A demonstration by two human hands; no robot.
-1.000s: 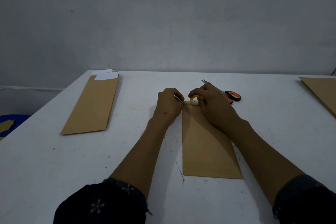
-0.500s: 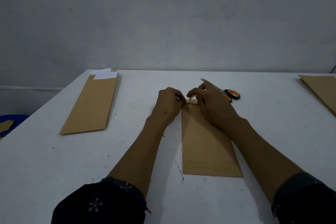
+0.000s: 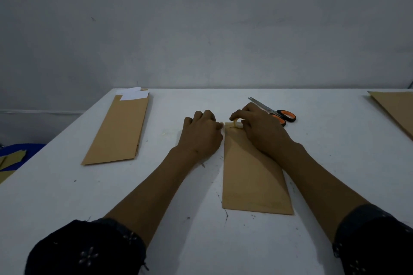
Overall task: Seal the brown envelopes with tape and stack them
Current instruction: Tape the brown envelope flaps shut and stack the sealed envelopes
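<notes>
A brown envelope (image 3: pixel 252 176) lies lengthwise on the white table (image 3: pixel 335 163) in front of me. At its far end my right hand (image 3: pixel 261 129) grips a small yellowish tape roll (image 3: pixel 236 123), mostly hidden under the fingers. Just left of that end, my left hand (image 3: pixel 202 134) has its fingers curled and pinches the free end of the tape (image 3: pixel 221 124) at the envelope's far left corner. A second brown envelope (image 3: pixel 118 131) with white paper sticking out of its top lies at the left. A third brown envelope (image 3: pixel 395 107) sits at the right edge, partly cut off.
Orange-handled scissors (image 3: pixel 277 114) lie just beyond my right hand. A grey wall stands behind the table. Off the table's left edge sits a blue object (image 3: pixel 20 149) with brown scraps on it.
Both hands have stayed at the envelope's far end with only small finger shifts on the tape. The envelope has not moved.
</notes>
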